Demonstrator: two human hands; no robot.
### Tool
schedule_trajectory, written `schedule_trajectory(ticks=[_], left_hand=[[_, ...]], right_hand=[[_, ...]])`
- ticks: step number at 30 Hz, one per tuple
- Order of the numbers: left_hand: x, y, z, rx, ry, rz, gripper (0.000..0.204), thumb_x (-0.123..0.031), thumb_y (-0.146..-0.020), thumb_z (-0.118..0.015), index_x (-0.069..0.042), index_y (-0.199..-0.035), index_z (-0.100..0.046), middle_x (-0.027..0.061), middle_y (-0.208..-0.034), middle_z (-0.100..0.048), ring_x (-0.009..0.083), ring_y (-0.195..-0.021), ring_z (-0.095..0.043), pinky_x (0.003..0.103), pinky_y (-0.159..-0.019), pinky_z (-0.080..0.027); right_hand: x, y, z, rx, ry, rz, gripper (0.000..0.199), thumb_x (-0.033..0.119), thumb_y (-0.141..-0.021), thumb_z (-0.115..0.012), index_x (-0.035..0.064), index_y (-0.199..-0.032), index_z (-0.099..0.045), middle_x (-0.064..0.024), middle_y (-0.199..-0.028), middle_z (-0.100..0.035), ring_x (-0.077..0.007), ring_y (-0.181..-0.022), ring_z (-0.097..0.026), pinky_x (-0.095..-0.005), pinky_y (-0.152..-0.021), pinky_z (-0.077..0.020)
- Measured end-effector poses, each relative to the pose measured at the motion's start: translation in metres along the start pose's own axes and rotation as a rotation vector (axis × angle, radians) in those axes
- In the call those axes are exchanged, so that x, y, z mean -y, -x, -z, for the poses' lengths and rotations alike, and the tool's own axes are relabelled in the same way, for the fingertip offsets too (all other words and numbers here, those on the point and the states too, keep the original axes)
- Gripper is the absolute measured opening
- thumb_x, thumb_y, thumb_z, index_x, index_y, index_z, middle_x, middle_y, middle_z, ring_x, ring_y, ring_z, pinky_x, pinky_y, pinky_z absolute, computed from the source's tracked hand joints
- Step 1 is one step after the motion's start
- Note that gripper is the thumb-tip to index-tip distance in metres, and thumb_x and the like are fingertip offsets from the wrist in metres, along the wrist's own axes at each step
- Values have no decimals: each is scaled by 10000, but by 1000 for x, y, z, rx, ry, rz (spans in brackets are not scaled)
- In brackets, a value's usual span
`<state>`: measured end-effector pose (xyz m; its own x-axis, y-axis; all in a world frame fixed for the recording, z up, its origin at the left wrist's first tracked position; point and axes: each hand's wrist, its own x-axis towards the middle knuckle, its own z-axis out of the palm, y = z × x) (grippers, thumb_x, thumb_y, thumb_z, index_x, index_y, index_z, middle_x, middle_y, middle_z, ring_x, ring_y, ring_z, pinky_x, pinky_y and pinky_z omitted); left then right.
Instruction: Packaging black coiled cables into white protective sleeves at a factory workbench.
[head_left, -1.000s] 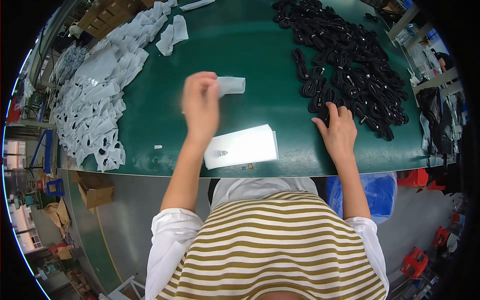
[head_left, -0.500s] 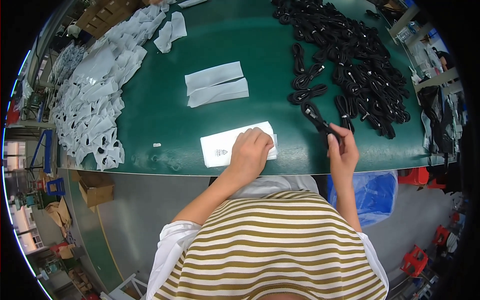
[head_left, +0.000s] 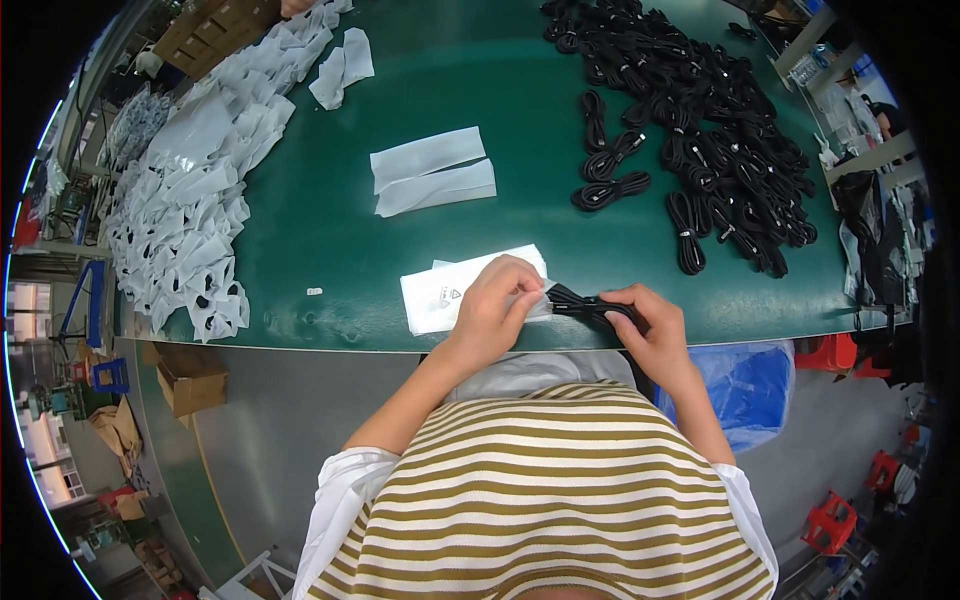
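At the near edge of a green tabletop (head_left: 300, 250), a person in a striped shirt works with both hands. The left hand (head_left: 497, 300) pinches the open end of a white plastic bag (head_left: 445, 292) that lies flat on the tabletop, fingers closed on its edge. The right hand (head_left: 652, 330) is curled around a coiled black cable (head_left: 590, 306), whose tip meets the bag's mouth. Two more flat white bags (head_left: 433, 172) lie side by side farther back, well apart from the hands. A heap of coiled black cables (head_left: 700, 130) spreads across the far right, and a pile of filled white bags (head_left: 190, 210) covers the left side.
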<state>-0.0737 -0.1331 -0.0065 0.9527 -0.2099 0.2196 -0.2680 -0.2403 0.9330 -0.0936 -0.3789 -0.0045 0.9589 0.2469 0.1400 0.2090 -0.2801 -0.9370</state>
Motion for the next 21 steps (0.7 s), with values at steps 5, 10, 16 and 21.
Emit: schedule_trajectory(ticks=[5,10,16,21], left_hand=[[-6,-1,3,85,-255,-302,135,27,-825,-684,-34,-890,-581,96,-999,-629,264,-903,-578,339,-802,-471],[-10,-2,14,56,-241,-300,151,28,-803,-692,-43,-877,-581,94,-1012,-627,290,-928,-571,361,-806,-469],[-14,-1,11,80,-284,-310,148,19,-798,-702,-41,-866,-585,92,-1027,-626,280,-945,-569,363,-804,-467],[-20,-2,19,3,-250,-232,125,1,-815,-695,-40,-870,-591,95,-1051,-630,263,-976,-572,341,-842,-461]], right_hand=[[2,-11,4,96,-594,-660,120,24,-937,-601,-20,-1048,-593,-110,-809,-671,-74,-511,-473,-203,-441,-359],[10,-13,4,14,-793,-732,93,55,-942,-602,-3,-1013,-587,-93,-728,-650,-43,-453,-402,-205,-401,-300],[2,-2,-20,59,-319,-287,158,-24,-897,-646,-11,-1054,-630,-123,-958,-626,-82,-595,-501,-209,-528,-400],[20,-15,-34,11,179,372,324,-105,-814,-691,1,-1120,-686,-142,-1159,-562,-146,-790,-580,-246,-693,-475]])
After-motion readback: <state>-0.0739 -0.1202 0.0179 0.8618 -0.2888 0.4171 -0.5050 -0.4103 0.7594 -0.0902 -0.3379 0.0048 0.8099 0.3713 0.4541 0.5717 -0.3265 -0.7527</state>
